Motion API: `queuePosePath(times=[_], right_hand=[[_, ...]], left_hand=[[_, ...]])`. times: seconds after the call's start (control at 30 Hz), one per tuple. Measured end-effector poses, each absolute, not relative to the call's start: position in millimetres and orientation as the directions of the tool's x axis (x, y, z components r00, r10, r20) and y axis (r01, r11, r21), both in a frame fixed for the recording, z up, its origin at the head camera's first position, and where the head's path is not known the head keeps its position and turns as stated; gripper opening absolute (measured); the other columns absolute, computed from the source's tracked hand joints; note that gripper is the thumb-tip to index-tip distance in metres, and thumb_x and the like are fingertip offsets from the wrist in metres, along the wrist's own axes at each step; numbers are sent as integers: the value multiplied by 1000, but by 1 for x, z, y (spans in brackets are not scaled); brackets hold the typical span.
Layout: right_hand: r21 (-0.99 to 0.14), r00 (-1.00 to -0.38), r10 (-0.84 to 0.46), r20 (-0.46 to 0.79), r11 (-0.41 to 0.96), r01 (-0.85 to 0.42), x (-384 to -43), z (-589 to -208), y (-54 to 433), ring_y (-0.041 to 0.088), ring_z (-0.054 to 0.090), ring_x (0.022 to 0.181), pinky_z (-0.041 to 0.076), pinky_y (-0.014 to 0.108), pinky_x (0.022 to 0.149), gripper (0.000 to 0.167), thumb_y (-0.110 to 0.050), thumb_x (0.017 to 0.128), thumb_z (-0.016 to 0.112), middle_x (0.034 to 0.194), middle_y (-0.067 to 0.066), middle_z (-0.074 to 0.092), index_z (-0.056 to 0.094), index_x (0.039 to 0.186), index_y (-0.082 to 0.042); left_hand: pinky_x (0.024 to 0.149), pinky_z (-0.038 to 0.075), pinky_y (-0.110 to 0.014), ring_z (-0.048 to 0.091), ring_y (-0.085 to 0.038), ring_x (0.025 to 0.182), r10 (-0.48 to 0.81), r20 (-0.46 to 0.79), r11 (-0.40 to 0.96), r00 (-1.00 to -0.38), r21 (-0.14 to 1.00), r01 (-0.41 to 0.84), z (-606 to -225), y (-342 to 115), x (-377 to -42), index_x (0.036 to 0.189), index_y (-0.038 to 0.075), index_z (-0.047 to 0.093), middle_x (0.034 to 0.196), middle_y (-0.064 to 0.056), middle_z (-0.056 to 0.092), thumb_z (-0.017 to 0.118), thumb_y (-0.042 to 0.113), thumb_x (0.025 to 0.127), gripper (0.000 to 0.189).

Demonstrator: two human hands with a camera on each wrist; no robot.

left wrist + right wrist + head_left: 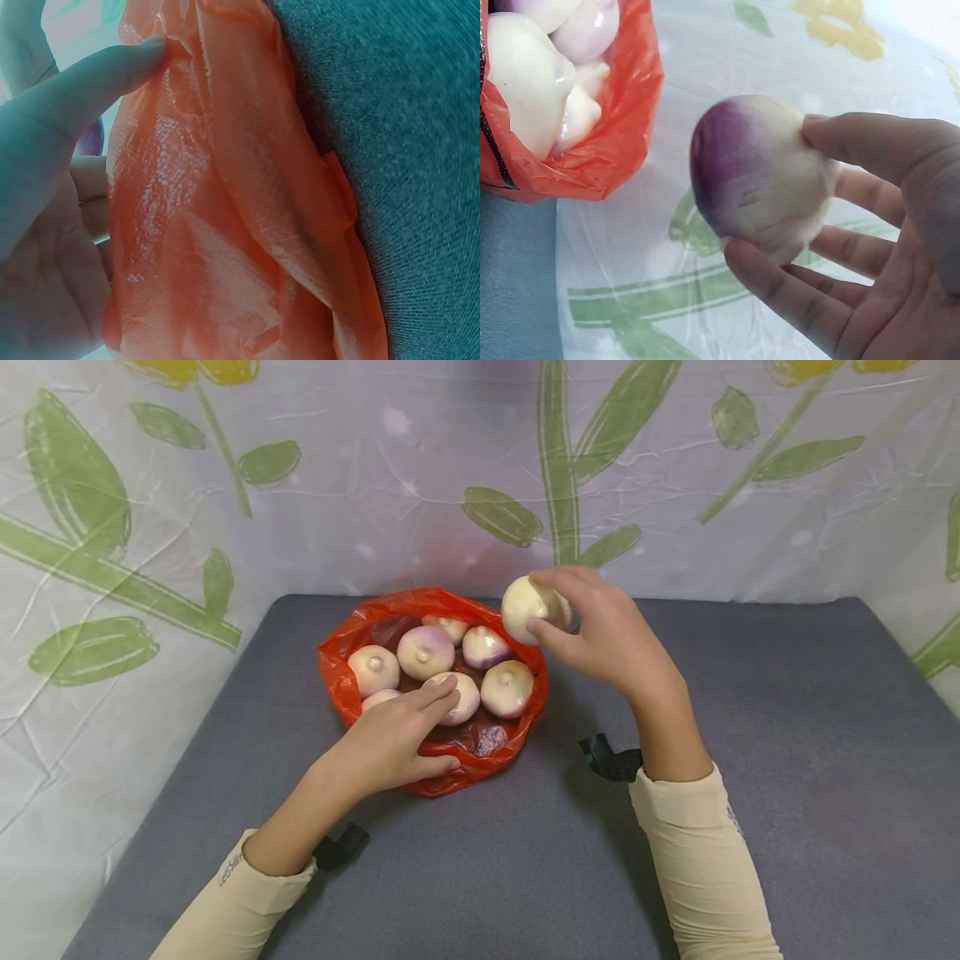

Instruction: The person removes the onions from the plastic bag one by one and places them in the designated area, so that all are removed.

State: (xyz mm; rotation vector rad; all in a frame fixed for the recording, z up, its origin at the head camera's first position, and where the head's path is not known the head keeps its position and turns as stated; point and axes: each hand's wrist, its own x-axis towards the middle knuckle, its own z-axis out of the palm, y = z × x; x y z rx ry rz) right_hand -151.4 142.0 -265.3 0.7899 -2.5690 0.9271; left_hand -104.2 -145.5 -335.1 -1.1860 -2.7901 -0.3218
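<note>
A red plastic bag [348, 702], its mouth spread wide, holds several white-and-purple turnips [426, 652]. My right hand [611, 635] grips one turnip [519, 608] between thumb and fingers, up over the bag's right back rim. Its purple side [724, 165] shows in the right wrist view. Across the bag's near left rim lies my left hand [390, 743], its fingers straight over a turnip [467, 702] inside. In the left wrist view the left thumb [112, 71] touches the outside of the bag [202, 225], while the fingers are partly hidden behind the plastic.
The bag stands on a grey cloth-covered table [787, 760]. Behind it hangs a pale sheet [405, 468] with green leaves and yellow flowers. Black wrist cameras [611, 760] sit at both cream sleeves [701, 860].
</note>
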Motion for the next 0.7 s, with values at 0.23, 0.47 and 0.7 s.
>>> queuePosePath(times=[0.23, 0.47, 0.7], right_hand=[[-511, -794, -343, 501, 624, -592, -156, -270, 141, 26, 52, 127, 41, 46, 104, 48, -17, 89, 75, 135, 11, 59, 62, 133, -4], [-527, -820, -263, 508, 658, -537, -161, -275, 140, 30, 57, 105, 46, 46, 87, 48, -18, 89, 74, 124, 16, 62, 58, 130, 1], [-581, -851, -118, 511, 682, -444, -164, -281, 136, 29, 51, 88, 42, 45, 74, 47, -23, 90, 71, 107, 15, 61, 56, 127, 1]], left_hand=[[102, 45, -45, 46, -28, 137, 706, 181, 669, -685, 150, 728, -335, -146, -104, 137, -3, 58, 149, -17, 48, 84, 39, 79, 76], [103, 44, -45, 45, -29, 138, 705, 168, 672, -690, 153, 724, -335, -146, -104, 138, -3, 57, 150, -17, 47, 84, 39, 80, 76], [104, 44, -45, 45, -28, 138, 705, 160, 675, -691, 150, 722, -335, -145, -104, 138, -3, 57, 150, -16, 47, 83, 38, 80, 76]])
